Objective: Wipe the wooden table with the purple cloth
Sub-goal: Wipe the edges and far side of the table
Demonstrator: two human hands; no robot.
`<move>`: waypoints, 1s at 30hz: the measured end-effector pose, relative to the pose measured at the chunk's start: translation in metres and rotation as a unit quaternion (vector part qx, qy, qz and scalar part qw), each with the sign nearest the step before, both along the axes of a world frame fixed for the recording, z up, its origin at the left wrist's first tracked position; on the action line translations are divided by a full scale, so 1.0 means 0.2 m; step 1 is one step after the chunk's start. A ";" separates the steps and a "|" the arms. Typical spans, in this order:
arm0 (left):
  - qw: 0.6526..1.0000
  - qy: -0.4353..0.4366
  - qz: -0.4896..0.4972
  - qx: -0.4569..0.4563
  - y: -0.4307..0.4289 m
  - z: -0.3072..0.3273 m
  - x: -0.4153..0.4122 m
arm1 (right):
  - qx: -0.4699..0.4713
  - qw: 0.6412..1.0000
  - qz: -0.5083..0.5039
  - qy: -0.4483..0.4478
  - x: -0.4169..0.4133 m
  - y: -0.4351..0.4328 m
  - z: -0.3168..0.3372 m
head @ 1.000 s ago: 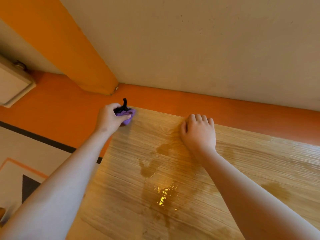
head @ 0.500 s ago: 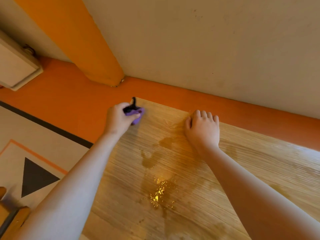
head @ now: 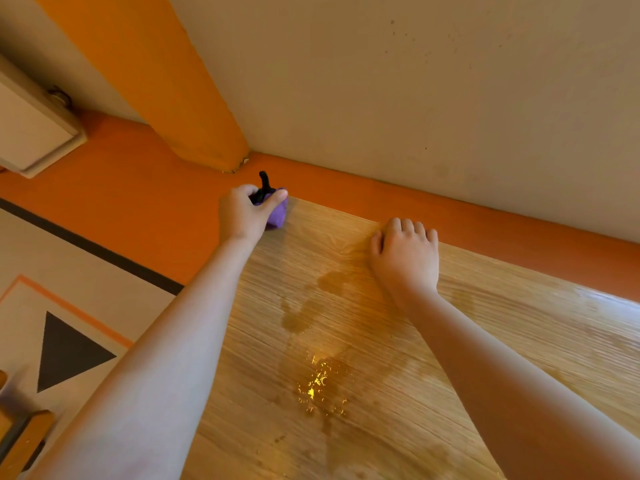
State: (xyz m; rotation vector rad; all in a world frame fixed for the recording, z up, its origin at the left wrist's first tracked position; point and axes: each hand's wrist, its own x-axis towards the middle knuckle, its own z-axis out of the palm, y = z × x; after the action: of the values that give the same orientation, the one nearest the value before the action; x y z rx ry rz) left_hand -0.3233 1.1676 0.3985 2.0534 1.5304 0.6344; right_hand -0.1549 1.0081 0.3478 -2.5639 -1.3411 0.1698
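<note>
The wooden table (head: 502, 344) fills the lower right of the head view, its top light oak with wet streaks and a glinting puddle (head: 320, 386) near the middle. My left hand (head: 242, 213) is closed around the bunched purple cloth (head: 277, 216), which presses on the table's far left corner; a black tip sticks up from the cloth. My right hand (head: 405, 258) lies palm down on the table near its far edge, fingers together and curled slightly, holding nothing.
An orange and cream wall (head: 415, 98) runs close behind the table's far edge. An orange pillar (head: 166, 81) meets it at the corner. A cream box (head: 31, 129) hangs on the wall at left. Patterned floor (head: 69, 306) lies left of the table.
The view has shifted so the floor and table sit further right and lower. My left hand with the cloth stays at the far left corner; my right hand has not moved on the table.
</note>
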 end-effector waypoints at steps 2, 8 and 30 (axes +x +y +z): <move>1.000 0.011 0.005 0.013 0.01 -0.02 -0.04 | 0.000 1.000 0.001 0.001 0.00 0.00 0.00; 0.994 0.031 0.093 0.036 -0.02 -0.07 -0.24 | 0.001 1.000 0.003 0.001 0.00 0.00 0.00; 0.974 0.004 0.220 0.045 -0.30 -0.14 -0.49 | -0.014 1.000 0.009 -0.002 0.00 0.00 0.01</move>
State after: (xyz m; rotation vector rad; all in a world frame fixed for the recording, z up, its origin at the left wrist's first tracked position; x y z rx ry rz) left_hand -0.4204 1.1067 0.3713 1.7846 2.0165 0.8720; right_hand -0.1549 1.0087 0.3495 -2.5774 -1.3741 0.1874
